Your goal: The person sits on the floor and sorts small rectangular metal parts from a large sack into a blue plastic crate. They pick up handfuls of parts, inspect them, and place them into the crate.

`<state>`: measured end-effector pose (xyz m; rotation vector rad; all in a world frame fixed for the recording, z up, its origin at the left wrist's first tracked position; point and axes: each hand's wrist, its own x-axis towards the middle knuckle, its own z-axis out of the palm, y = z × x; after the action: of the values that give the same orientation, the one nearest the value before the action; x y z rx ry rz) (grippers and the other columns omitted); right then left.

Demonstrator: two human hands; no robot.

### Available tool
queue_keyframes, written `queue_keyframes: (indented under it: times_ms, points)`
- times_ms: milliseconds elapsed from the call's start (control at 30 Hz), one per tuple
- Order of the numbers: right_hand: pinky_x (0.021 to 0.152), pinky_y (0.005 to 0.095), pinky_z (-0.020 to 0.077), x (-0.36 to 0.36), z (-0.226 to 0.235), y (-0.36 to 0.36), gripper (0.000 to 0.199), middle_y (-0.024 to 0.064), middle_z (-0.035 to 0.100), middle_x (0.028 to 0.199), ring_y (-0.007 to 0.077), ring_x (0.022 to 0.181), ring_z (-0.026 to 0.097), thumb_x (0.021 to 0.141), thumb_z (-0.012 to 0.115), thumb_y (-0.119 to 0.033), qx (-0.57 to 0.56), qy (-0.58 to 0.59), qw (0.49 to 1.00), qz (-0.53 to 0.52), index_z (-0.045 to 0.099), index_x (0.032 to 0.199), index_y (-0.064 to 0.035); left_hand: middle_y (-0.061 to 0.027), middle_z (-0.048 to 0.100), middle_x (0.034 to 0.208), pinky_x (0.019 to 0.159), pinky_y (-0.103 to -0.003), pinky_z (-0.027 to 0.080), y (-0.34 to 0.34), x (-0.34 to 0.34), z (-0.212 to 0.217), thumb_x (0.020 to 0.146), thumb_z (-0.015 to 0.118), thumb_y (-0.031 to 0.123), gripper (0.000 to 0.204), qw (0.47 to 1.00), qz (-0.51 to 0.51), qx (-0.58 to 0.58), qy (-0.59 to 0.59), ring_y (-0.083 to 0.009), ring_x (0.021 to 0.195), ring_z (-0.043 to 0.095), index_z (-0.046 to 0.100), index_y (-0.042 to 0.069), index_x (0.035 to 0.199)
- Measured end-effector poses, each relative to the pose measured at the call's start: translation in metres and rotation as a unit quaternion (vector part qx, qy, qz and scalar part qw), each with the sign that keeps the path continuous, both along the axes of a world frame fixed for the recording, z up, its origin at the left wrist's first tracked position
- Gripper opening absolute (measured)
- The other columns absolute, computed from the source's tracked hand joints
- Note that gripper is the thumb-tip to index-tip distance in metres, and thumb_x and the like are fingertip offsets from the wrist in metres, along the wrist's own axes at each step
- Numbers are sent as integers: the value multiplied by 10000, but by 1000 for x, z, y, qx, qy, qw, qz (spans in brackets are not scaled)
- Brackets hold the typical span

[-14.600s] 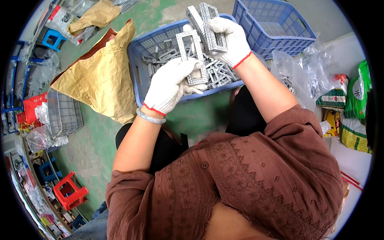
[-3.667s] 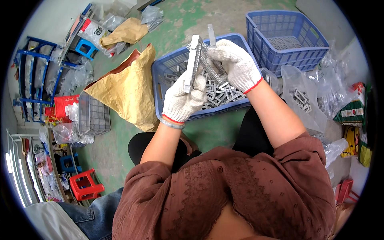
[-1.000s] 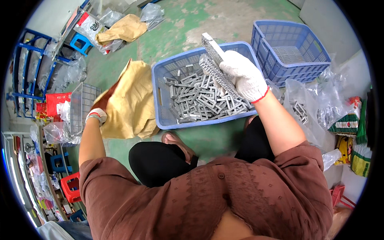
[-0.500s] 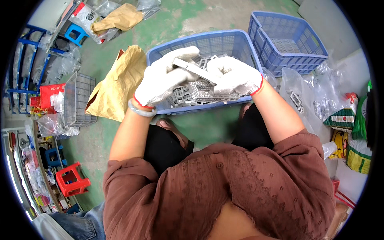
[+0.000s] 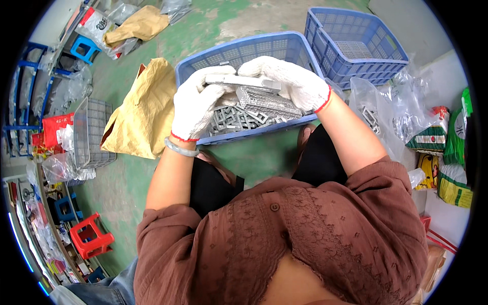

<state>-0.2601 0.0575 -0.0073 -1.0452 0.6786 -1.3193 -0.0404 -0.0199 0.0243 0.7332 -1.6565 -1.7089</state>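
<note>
Both my hands wear white knit gloves with red cuffs. Between them is a flat, silvery metal bar (image 5: 244, 82), held level above a blue plastic crate (image 5: 244, 140). My left hand (image 5: 199, 101) is closed on the bar's left end, and my right hand (image 5: 290, 84) grips the right end from behind. Below the hands, small silver metal frame-like parts (image 5: 234, 118) lie in a loose heap. A stack of longer ridged metal pieces (image 5: 269, 105) rests on that heap at the right, partly covered by my right hand.
An open brown paper sack (image 5: 145, 109) stands left of the crate. Another blue crate (image 5: 356, 68) sits at the far right, near clear plastic bags (image 5: 373, 101). A grey mesh basket (image 5: 94, 134) and a red stool (image 5: 91, 236) are at the left.
The bar has turned from slanting down rightward to nearly level. My right hand has shifted left and up behind it, closer to my left hand. The whole view has moved slightly.
</note>
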Motion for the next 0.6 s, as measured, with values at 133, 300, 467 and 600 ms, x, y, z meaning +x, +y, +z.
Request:
queue_keyframes:
  times_ms: [133,300,467,600]
  points:
    - [1001,321,438,-1,1,-4,412,33,640,1181,158,1143,574,1008,567,-368,53,-78,995,41,605,1279,-59,-120,698,974,635,-299,548,-6,0,-1,940,564,104,245,991,-21,133,-7,-181,772,667,647,-59,1103]
    - [1009,392,471,-4,-3,-5,355,59,589,1272,183,1139,587,1023,553,-372,87,-125,988,31,578,1227,-83,-127,651,867,505,-278,434,-16,2,-18,945,546,165,222,876,-50,459,140,-192,605,558,613,-30,1027]
    - [1013,394,472,-4,6,-3,374,66,589,1271,198,1148,590,1024,551,-373,102,-153,982,36,537,1278,-99,-130,647,910,499,-283,452,-10,-2,-10,960,554,167,213,865,-12,471,171,-192,618,550,594,-12,1069]
    - [936,379,518,-5,8,-5,448,93,617,1233,198,1077,626,1024,526,-428,124,-154,979,57,502,1329,-100,-161,653,988,599,-322,528,-21,3,-22,971,561,182,233,836,-133,467,254,-244,763,614,581,-12,1099]
